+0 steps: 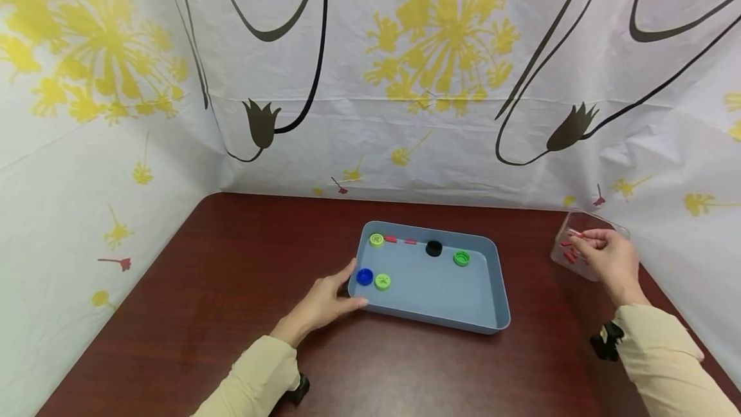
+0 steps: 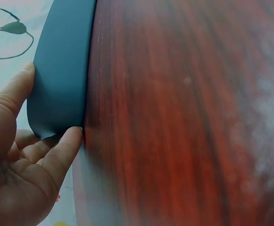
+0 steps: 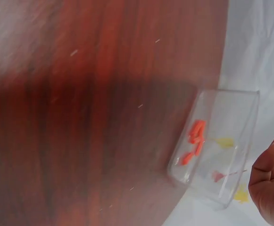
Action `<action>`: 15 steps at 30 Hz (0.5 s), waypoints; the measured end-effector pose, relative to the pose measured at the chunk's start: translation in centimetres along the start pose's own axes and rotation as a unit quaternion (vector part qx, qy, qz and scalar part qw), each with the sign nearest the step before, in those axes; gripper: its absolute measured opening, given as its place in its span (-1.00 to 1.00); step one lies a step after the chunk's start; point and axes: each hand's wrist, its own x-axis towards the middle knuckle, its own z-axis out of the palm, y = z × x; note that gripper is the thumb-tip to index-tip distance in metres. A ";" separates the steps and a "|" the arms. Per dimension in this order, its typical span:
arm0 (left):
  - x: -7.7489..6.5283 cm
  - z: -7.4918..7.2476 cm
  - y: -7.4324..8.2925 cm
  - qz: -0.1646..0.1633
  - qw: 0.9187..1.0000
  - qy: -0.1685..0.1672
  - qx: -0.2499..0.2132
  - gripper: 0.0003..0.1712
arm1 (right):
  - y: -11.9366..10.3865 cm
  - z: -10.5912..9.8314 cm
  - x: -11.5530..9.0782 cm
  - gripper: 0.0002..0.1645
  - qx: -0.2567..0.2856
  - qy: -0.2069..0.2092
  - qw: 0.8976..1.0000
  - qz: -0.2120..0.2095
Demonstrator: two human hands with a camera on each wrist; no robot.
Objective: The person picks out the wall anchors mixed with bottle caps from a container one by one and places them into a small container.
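Tabletop (image 1: 231, 262), dark reddish-brown, wood-grained, glossy in patches; white hanging cloth (image 1: 347, 69) behind and at both sides, printed with yellow flower bursts and dark curling stems. Mid-table, shallow blue-grey tray (image 1: 440, 295), rounded corners, low walls; left hand (image 1: 321, 304) clamps its near-left corner between thumb and fingers. Inside: two yellow-green discs (image 1: 383, 282), blue disc (image 1: 365, 277), black disc (image 1: 433, 248), green disc (image 1: 461, 258), two red sticks (image 1: 410, 242) near the far wall. Well to the right, clear box (image 3: 236, 108) with small red pieces (image 3: 193, 129); right hand (image 1: 615, 262) over it, fingertips together on one red piece (image 1: 576, 234).
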 end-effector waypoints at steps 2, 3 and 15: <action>0.0 0.0 0.0 0.000 1.000 0.000 -0.003 0.01 | 0.4 0.0 -0.1 -0.63 -0.015 0.009 1.000 -0.009; 0.0 0.0 0.0 0.000 1.000 0.000 -0.004 0.01 | 0.6 0.0 -0.1 -0.65 -0.026 0.015 0.999 -0.012; -0.1 0.0 0.1 -0.004 1.000 0.000 -0.003 0.02 | 1.4 0.4 0.0 -0.67 -0.093 0.013 0.996 -0.005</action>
